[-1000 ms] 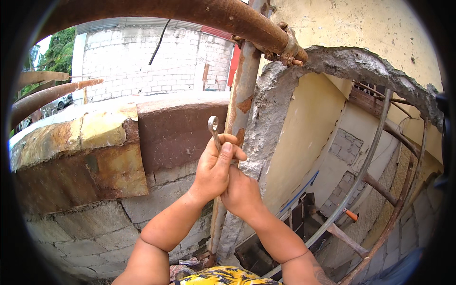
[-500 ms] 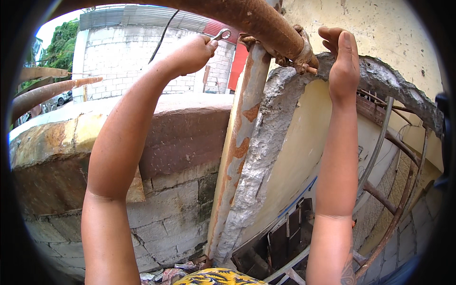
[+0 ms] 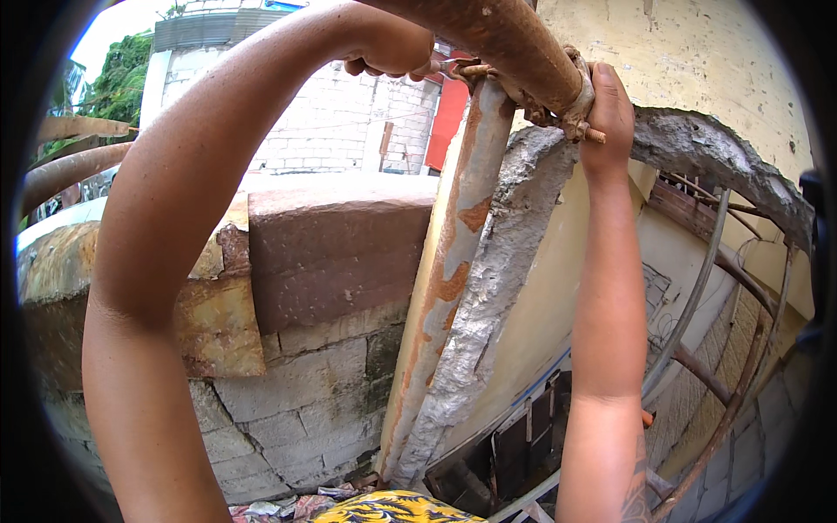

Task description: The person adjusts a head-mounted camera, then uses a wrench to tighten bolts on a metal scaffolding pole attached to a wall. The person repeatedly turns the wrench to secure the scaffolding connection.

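My left hand (image 3: 397, 45) is raised at the upper middle, closed round a wrench (image 3: 447, 65). Most of the wrench is hidden by the hand; its end lies at the rusty bolt (image 3: 473, 70) beside the top of the upright post. A thick rusty pipe (image 3: 514, 44) slants overhead and ends in a rusty pipe clamp (image 3: 575, 109) with a threaded bolt (image 3: 595, 136) sticking out. My right hand (image 3: 612, 113) presses against the right side of this clamp, thumb up, its fingers partly hidden behind it.
A rust-patched metal post (image 3: 453, 235) stands beside a broken concrete edge (image 3: 475, 349). Left of it runs a block wall (image 3: 305, 414) with a brown-painted top. Bent rusty bars (image 3: 732, 270) and dark scrap (image 3: 523, 436) lie at the right. More pipes (image 3: 74, 179) jut in at far left.
My left hand has moved right and up, bringing the wrench to the bolt by the post. My right hand has shifted left from beside the clamp onto it.
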A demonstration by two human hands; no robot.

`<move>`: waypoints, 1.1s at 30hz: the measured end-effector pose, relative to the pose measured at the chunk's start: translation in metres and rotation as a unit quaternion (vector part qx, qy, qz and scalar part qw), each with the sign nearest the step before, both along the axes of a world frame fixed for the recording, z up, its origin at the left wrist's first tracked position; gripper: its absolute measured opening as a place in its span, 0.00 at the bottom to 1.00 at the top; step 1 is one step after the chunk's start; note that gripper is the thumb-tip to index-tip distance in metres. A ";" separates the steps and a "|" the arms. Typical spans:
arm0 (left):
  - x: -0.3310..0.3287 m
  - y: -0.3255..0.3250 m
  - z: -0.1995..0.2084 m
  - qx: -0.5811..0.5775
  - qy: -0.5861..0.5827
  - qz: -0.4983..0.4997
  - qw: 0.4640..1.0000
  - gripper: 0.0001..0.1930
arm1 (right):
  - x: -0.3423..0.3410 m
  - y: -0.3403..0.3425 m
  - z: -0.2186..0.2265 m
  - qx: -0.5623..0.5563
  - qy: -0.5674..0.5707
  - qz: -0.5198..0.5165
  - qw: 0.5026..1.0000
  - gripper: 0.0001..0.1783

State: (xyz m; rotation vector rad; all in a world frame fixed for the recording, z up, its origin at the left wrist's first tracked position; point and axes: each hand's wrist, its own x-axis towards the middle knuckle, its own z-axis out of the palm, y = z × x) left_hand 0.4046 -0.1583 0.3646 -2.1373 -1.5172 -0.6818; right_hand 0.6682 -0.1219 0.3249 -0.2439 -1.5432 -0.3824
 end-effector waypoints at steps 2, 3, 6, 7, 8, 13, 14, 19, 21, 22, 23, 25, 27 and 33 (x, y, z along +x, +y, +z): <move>0.004 -0.007 0.002 0.002 0.025 -0.014 1.000 0.21 | 0.000 0.003 0.002 0.011 -0.002 0.002 1.000 0.22; 0.002 -0.011 0.006 0.002 0.035 -0.014 0.999 0.21 | -0.003 0.002 0.003 0.018 -0.002 0.008 1.000 0.22; -0.002 -0.017 0.011 -0.001 0.053 -0.015 0.998 0.20 | -0.008 0.002 0.002 0.014 0.003 0.021 1.000 0.22; -0.005 -0.019 0.011 -0.002 0.056 -0.011 0.998 0.20 | -0.011 0.002 0.002 0.015 0.002 0.034 0.999 0.22; -0.003 -0.015 0.010 -0.004 0.058 -0.018 0.998 0.20 | -0.008 0.001 0.001 0.011 0.001 0.036 0.999 0.22; 0.002 -0.002 0.010 -0.004 0.061 -0.040 0.997 0.20 | -0.001 0.002 -0.002 0.000 0.005 0.031 0.999 0.22; 0.002 -0.005 0.006 0.002 0.061 -0.038 0.997 0.20 | -0.001 0.002 -0.001 -0.002 0.005 0.038 0.999 0.22; -0.004 -0.011 0.002 0.005 0.054 -0.006 0.998 0.19 | -0.003 0.003 0.000 0.009 0.001 0.035 0.999 0.22; -0.008 -0.014 0.000 0.010 0.054 0.017 0.998 0.19 | -0.006 0.003 0.000 0.015 -0.001 0.033 0.999 0.22; -0.010 -0.015 -0.002 0.015 0.053 0.024 0.998 0.19 | -0.008 0.004 0.001 0.023 -0.001 0.024 0.999 0.22; -0.009 -0.011 -0.002 0.025 0.057 0.023 0.998 0.19 | -0.005 0.005 0.002 0.031 0.003 0.009 0.999 0.22; -0.006 -0.003 -0.010 0.054 0.067 0.011 0.996 0.19 | 0.003 0.008 0.002 0.026 0.003 0.004 1.000 0.22; -0.006 0.010 -0.015 0.087 0.074 -0.010 0.993 0.19 | 0.009 0.012 0.002 0.006 -0.005 0.025 1.000 0.22; -0.025 0.023 -0.032 0.181 0.076 -0.061 0.979 0.19 | -0.002 0.006 -0.003 0.009 0.007 -0.005 1.000 0.22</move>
